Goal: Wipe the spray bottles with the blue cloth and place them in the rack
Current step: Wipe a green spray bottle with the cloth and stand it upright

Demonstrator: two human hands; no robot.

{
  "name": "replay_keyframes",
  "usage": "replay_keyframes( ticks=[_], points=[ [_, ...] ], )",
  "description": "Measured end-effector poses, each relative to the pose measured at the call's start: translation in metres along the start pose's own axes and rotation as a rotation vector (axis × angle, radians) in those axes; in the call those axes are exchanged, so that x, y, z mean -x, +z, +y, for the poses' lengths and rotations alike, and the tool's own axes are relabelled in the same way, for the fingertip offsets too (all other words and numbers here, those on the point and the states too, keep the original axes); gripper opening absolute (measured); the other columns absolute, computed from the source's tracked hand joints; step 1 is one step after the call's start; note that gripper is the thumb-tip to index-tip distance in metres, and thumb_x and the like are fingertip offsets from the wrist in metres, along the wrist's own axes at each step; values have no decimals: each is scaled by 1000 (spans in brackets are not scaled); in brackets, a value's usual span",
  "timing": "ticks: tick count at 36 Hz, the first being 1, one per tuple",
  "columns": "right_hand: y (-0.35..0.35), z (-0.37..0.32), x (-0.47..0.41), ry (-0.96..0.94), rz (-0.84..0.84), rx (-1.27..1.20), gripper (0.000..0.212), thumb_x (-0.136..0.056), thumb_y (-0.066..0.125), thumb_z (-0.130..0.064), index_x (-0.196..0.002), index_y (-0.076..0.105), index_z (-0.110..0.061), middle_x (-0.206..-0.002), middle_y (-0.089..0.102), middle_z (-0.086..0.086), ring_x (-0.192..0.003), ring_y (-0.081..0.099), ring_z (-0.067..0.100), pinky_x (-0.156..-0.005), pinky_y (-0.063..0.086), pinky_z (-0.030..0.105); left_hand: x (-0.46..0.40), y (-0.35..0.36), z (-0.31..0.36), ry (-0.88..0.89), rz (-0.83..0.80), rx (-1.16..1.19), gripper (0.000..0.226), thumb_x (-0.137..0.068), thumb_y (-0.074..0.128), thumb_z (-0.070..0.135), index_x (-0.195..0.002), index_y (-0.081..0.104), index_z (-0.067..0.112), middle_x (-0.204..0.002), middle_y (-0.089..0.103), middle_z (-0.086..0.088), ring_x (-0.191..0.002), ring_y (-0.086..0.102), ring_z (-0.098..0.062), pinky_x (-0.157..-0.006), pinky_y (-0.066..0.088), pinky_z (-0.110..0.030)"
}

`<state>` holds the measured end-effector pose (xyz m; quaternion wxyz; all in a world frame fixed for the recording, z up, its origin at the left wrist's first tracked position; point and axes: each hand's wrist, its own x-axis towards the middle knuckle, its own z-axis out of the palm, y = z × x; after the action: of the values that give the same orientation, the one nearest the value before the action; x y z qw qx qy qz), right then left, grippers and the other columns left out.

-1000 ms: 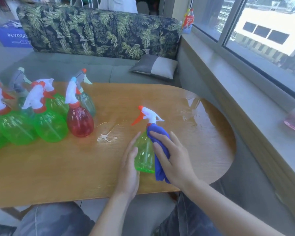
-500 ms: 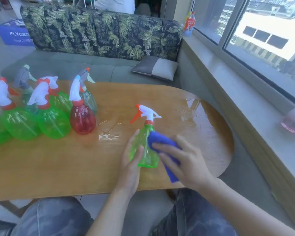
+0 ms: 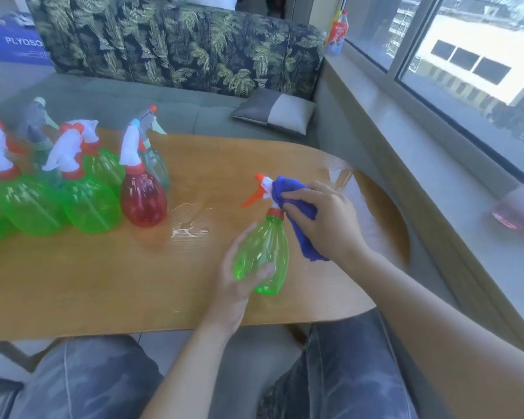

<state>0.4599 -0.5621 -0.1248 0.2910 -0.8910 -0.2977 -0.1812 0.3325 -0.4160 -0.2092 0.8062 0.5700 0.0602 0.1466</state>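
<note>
Green plastic up front: the green spray bottle (image 3: 262, 252) is tilted, lifted off the wooden table (image 3: 103, 282) near its front edge, nozzle end leaning away from the person. The left hand (image 3: 235, 279) cups the fat lower body from the left side, fingers curled round behind it and the thumb lying across the front, a firm wrap on the bottle. The right hand (image 3: 324, 219) has the blue cloth (image 3: 297, 213) bunched in its fingers and clamps it over the white trigger head, right above the red collar; the orange trigger lever and nozzle tip poke out to the left of the cloth, and a tail of cloth hangs down beside the bottle's right shoulder.

Left of that bottle on the table, a small wet patch (image 3: 189, 231) glistens. Further left stands the waiting cluster: a red spray bottle (image 3: 142, 201) nearest, a grey-tinted bottle (image 3: 155, 164) just behind it, then a row of green bottles (image 3: 88, 207) with white and red trigger heads, packed close together, running off the left edge of view. Behind the table from the bottle sits a sofa with a leaf-print backrest (image 3: 179, 43) and a grey cushion (image 3: 274, 111). To the bottle's right runs a window ledge (image 3: 436, 164), with a pink object (image 3: 519, 207) at the frame edge, too blurred to name.
</note>
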Motion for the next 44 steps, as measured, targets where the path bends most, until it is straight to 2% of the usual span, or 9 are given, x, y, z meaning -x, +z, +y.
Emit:
replay_keyframes(
  ticks=[4, 10, 14, 21, 26, 30, 34, 40, 44],
  points=[
    [-3, -7, 6, -128, -117, -9, 19, -97, 71, -39, -113, 79, -35, -82, 51, -22, -75, 54, 9, -66, 47, 33, 1, -2, 0, -5, 8, 23, 87, -66, 90, 29, -149, 61, 30, -138, 72, 11, -127, 68, -10, -93, 57, -23],
    [-5, 6, -7, -43, 6, 61, 18, -96, 67, -40, -109, 80, -36, -90, 60, -15, -78, 57, 13, -68, 52, 37, 1, -1, 1, -5, -19, -13, 87, -66, 89, 32, -149, 61, 31, -137, 71, 18, -128, 66, -4, -95, 55, -19],
    [-3, -2, 1, -140, -75, 59, 19, -96, 67, -42, -110, 79, -36, -91, 60, -16, -76, 57, 10, -64, 50, 35, 2, 0, 0, 9, -27, -33, 88, -67, 89, 32, -150, 60, 29, -138, 70, 21, -128, 64, 1, -96, 54, -16],
    [0, 2, -6, -48, 54, 80, 15, -95, 71, -38, -106, 80, -34, -81, 49, -16, -71, 50, 9, -59, 38, 29, 0, -1, -3, 18, -39, -81, 82, -69, 90, 38, -147, 63, 40, -148, 65, 12, -139, 60, -13, -109, 52, -32],
    [1, -7, -3, -165, -5, 79, 19, -96, 67, -41, -106, 80, -32, -86, 53, -17, -75, 57, 11, -60, 45, 31, 0, -2, -5, 19, -26, -66, 84, -69, 90, 35, -148, 62, 33, -145, 67, 13, -136, 62, -11, -104, 54, -25],
    [0, -2, -12, -65, 85, 92, 16, -96, 68, -40, -107, 79, -34, -83, 55, -12, -72, 54, 13, -58, 42, 31, -1, -4, -9, 7, -74, -113, 81, -71, 91, 37, -147, 62, 41, -150, 64, 6, -142, 59, -20, -119, 48, -49],
    [3, -9, -7, -243, 19, 128, 20, -95, 68, -39, -107, 80, -30, -91, 63, -8, -79, 62, 18, -61, 48, 32, -1, -5, -11, 4, -50, -114, 81, -71, 91, 36, -146, 63, 40, -149, 65, 6, -140, 60, -20, -121, 45, -56],
    [4, -10, -15, -160, 132, 131, 15, -94, 72, -34, -105, 81, -30, -87, 61, -8, -77, 60, 17, -60, 38, 26, 0, -4, -9, 19, -69, -126, 81, -71, 90, 37, -148, 62, 36, -148, 65, 9, -140, 60, -15, -115, 49, -40],
    [12, -18, -7, -348, 4, 149, 15, -94, 72, -35, -105, 81, -30, -103, 71, -5, -98, 68, 19, -65, 42, 24, 0, -2, -7, 27, -49, -96, 84, -69, 89, 35, -149, 60, 28, -143, 68, 13, -136, 62, -10, -103, 52, -21]
  ],
)
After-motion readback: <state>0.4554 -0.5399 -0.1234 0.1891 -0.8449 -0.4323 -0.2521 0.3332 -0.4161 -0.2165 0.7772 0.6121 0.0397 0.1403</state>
